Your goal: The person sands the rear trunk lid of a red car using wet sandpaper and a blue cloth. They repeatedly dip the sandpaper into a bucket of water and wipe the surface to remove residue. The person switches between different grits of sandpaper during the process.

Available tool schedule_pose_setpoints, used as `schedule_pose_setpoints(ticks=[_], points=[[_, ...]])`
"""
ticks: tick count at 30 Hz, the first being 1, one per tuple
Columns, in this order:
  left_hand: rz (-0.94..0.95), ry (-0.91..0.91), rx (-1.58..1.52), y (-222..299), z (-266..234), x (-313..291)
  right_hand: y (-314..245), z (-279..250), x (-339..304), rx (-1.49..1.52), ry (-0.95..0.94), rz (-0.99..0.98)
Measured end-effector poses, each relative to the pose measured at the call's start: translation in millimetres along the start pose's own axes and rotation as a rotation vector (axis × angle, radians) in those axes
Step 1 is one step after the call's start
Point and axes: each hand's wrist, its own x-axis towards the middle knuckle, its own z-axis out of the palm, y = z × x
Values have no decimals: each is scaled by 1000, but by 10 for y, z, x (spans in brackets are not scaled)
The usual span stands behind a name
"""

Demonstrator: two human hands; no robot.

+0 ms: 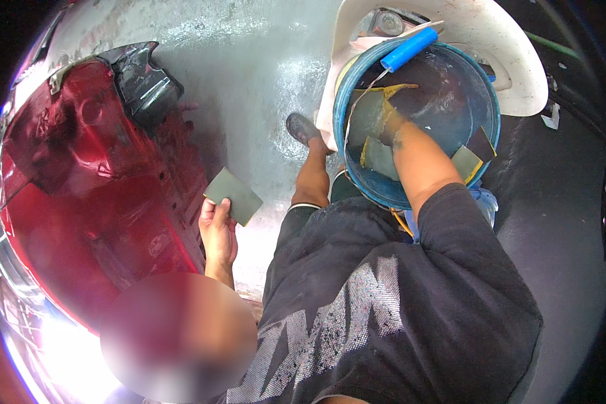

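My left hand (pixel 218 231) pinches a grey-green sheet of sandpaper (pixel 234 195) between thumb and fingers, beside a red car body panel (pixel 114 222). My right arm reaches down into a blue bucket (pixel 350 74) of dark, murky water. Under that water my right hand (pixel 392 128) is only dimly visible, so its grip is unclear. Around it are sandpaper pieces with yellowish edges: one piece (pixel 380 159) next to my wrist and another (pixel 466 163) against the bucket's near right wall. A blue cylinder (pixel 409 50) with a pale cord lies across the far rim.
Behind the bucket stands a white plastic chair-like piece (pixel 522 74) with items on it. A black part (pixel 145 84) is at the red panel's far end. The grey floor (pixel 249 94) looks wet. A blurred patch covers the lower left.
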Motion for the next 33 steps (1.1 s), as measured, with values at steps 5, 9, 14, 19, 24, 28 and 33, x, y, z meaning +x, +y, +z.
schedule_pose_setpoints(ticks=[5, 9, 14, 19, 24, 28, 33], points=[[2, -27, 25, 150, 164, 96, -237, 50, 176, 165, -15, 339], [15, -45, 21, 239, 261, 89, -175, -161, -153, 261, -219, 408], [6, -56, 18, 184, 211, 64, -94, -369, -500, 377, -425, 446], [-6, -64, -33, 185, 444, -107, -97, -1019, -612, 870, -533, 466], [-1, -145, -42, 174, 486, -132, -332, -2128, -1284, 1922, -631, 324], [21, -168, -46, 257, 679, -210, -431, -2354, -1575, 2132, -439, 167], [30, -166, -58, 321, 870, -328, -366, -2396, -1716, 2122, -442, 83]])
